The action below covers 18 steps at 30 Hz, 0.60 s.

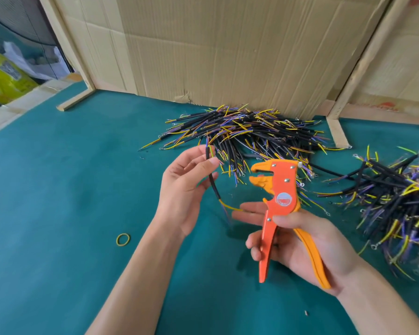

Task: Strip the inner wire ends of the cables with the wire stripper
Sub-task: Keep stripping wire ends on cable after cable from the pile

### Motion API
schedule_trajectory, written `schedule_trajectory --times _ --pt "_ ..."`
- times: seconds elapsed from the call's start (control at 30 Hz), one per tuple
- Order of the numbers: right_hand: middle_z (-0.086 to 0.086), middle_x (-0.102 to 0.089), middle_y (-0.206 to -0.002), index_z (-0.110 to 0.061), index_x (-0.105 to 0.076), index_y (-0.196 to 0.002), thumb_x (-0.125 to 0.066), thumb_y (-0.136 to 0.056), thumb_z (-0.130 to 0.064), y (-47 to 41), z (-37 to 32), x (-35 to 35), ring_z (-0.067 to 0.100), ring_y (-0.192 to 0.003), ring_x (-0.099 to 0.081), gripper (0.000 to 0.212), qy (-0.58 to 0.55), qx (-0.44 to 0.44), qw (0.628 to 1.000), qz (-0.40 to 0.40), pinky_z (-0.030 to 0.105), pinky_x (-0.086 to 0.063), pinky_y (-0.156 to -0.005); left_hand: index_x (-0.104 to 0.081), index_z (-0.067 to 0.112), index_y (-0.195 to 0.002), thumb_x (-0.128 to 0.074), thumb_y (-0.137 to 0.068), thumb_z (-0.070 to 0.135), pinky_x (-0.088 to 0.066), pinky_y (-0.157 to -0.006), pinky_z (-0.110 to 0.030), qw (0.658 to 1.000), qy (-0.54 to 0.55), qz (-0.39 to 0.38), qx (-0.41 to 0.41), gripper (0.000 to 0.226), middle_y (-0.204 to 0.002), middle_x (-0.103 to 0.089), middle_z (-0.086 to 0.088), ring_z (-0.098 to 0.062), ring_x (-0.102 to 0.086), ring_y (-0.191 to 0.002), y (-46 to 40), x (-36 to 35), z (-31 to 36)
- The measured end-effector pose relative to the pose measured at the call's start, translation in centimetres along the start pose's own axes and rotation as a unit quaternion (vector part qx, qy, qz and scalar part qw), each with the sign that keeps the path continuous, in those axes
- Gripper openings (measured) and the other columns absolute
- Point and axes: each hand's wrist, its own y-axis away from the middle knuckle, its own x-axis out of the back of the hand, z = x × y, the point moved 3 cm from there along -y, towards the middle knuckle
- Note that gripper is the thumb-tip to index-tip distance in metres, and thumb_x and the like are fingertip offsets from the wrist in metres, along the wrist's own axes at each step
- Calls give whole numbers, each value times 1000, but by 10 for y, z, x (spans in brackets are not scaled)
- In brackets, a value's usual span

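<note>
Cardboard walls off the back of the bench, 1 wide creased sheet with a second panel to its right, both framed by pale wood strips. Green felt covers the whole work surface. At the far left, past the edge, sit a yellow-green box and some clear plastic bags.

2 heaps of cables lie on the felt. 1, the back pile, rests against the foot of the cardboard; the other, the right pile, lies at the right edge. Both are short black-sheathed lengths with yellow, blue and purple inner wires fanning out; there are too many to count.

2 bare hands work in front of the heaps. The right hand grips 1 orange stripper, fingers curled around its 2 handles, its jaws parted and pointing left, holding nothing. The left hand pinches 1 single cable near its upper end between thumb and fingertips, the other fingers loosely spread. That cable curves down, and its yellow inner wire reaches the right hand's outstretched fingers, below the stripper's head.

1 yellow rubber band lies flat on the felt left of the forearms. 1 tiny scrap lies near the bottom right.
</note>
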Motion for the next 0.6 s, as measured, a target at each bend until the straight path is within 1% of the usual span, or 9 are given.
schedule_trajectory --times 0.03,0.1,0.17,0.27,0.33,0.37,0.47,0.53,0.6 --pt "30 -60 -136 6 -62 -130 -74 -77 -19 0 3 -3 36 -81 -67 59 3 -11 1000 -15 44 -56 -73 -72 15 -98 -77 -76 9 -53 -87 -35 1000 4 -1 2 23 -98 -71 -3 -22 -66 -95 0 1 0" --pt "31 -58 -137 5 -60 -132 -79 -77 -21 0 6 -7 38 -80 -68 64 13 -29 999 -43 45 -55 -73 -73 14 -102 -74 -81 9 -58 -72 -28 1000 6 2 8 22 -98 -74 -8 -20 -71 -84 0 0 1" --pt "30 -58 -137 4 -61 -132 -80 -77 -21 0 7 -9 38 -79 -67 63 27 -35 998 -55 46 -54 -74 -75 19 -97 -75 -82 5 -49 -54 -20 1000 -21 15 7 20 -90 -74 -9 -15 -69 -70 1 -1 1" --pt "25 -65 -122 1 -65 -129 -76 -75 -17 -1 2 -4 35 -73 -61 58 28 -13 999 -13 45 -53 -71 -75 14 -95 -74 -83 -1 -36 -42 -19 996 -75 37 -23 19 -81 -71 -9 -14 -66 -59 0 -2 -2" --pt "22 -59 -106 1 -66 -127 -74 -72 -17 -1 -5 3 32 -70 -58 59 3 15 999 28 45 -53 -69 -74 7 -99 -75 -83 -1 -33 -38 -19 991 -116 50 -41 18 -78 -70 -8 -13 -65 -56 0 -3 -4" --pt "20 -58 -103 2 -66 -127 -73 -71 -17 0 -9 6 31 -70 -57 60 -8 31 999 42 45 -53 -69 -74 6 -100 -77 -82 0 -33 -37 -19 989 -133 49 -47 19 -77 -71 -8 -13 -65 -55 0 -4 -4" --pt "23 -63 -115 3 -63 -130 -68 -74 -14 1 -18 11 29 -72 -59 59 -19 78 995 64 42 -55 -70 -76 16 -96 -76 -79 8 -34 -36 -19 983 -175 19 -51 19 -84 -76 -13 -14 -66 -55 3 -11 -11" --pt "22 -63 -133 2 -62 -132 -65 -76 -14 2 -21 11 29 -74 -60 59 -21 97 993 65 41 -56 -72 -76 24 -96 -72 -81 7 -36 -37 -17 973 -222 -13 -52 22 -84 -77 -8 -14 -67 -56 6 -17 -17" --pt "22 -60 -139 0 -62 -133 -67 -73 -12 1 -20 9 29 -74 -61 61 -21 105 993 57 41 -56 -73 -77 27 -96 -68 -85 2 -39 -41 -14 960 -271 -38 -60 29 -83 -78 -1 -13 -66 -53 9 -22 -22"
